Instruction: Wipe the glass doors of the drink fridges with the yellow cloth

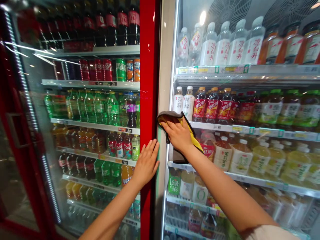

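Observation:
A grey and yellow cloth [197,141] with a dark edge lies against the glass door and pale frame of the right-hand fridge. My right hand [178,133] presses on it, fingers spread over the yellow side. Lower and to the left, my left hand [147,163] rests with its fingers stretched out on the red door frame [150,66], its fingertips near the dark gap between the two fridges. Nothing shows in the left hand.
Behind the right glass stand shelves [232,128] of water, tea and juice bottles. The left fridge holds cola bottles [122,23], cans [121,70] and green bottles [113,105]. A door handle [17,130] shows at the far left.

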`<state>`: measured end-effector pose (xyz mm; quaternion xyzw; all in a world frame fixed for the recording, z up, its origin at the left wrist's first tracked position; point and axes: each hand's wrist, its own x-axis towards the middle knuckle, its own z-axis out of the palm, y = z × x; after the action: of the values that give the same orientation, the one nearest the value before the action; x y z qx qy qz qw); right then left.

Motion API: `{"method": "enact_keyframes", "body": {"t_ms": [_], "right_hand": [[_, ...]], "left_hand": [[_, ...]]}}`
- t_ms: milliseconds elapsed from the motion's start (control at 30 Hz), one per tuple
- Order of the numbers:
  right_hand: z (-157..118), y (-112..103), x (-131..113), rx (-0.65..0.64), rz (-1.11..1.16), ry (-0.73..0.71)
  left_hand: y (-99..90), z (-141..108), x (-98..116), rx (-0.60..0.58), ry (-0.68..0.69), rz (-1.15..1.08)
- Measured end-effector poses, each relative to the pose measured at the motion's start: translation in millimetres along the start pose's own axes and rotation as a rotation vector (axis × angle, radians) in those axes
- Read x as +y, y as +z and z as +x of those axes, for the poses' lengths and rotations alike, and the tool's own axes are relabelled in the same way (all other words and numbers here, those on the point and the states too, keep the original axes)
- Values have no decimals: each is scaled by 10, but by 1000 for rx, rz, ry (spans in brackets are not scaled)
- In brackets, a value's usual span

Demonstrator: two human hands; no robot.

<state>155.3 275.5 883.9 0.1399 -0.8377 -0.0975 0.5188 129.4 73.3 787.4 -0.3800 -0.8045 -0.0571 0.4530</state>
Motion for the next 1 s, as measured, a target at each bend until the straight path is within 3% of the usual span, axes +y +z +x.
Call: {"method": "enact_keyframes", "body": {"t_ms": [100, 200, 300, 500, 600, 700, 767, 867, 1000], "right_hand": [[-214, 146, -171, -37, 19, -50], [-558, 295, -281, -91, 59, -224], [-608, 279, -231, -118, 94, -313], [-259, 96, -127, -77, 73, -64], [-553, 250, -307, -97, 104, -97], [-1020, 483, -494, -125, 160, -239], [-1177, 571, -526, -127, 196, -319], [-1022, 525, -426, -93, 198, -289], [-668, 381, -324, -28, 120, -19]], "left_hand": [[1, -31, -8, 47, -61, -8], [0, -121, -33, 46, -70, -21], [-62, -107, -66, 18, -26, -26], [-140, 100, -97, 25, -51, -47], [-36, -76, -86, 2, -94, -62], [66, -356, -70, -50, -91, -67], [89, -448, -67, -72, -74, -72], [59, -351, -65, -38, -77, -82], [19, -103, -4, 49, -109, -90]]}}
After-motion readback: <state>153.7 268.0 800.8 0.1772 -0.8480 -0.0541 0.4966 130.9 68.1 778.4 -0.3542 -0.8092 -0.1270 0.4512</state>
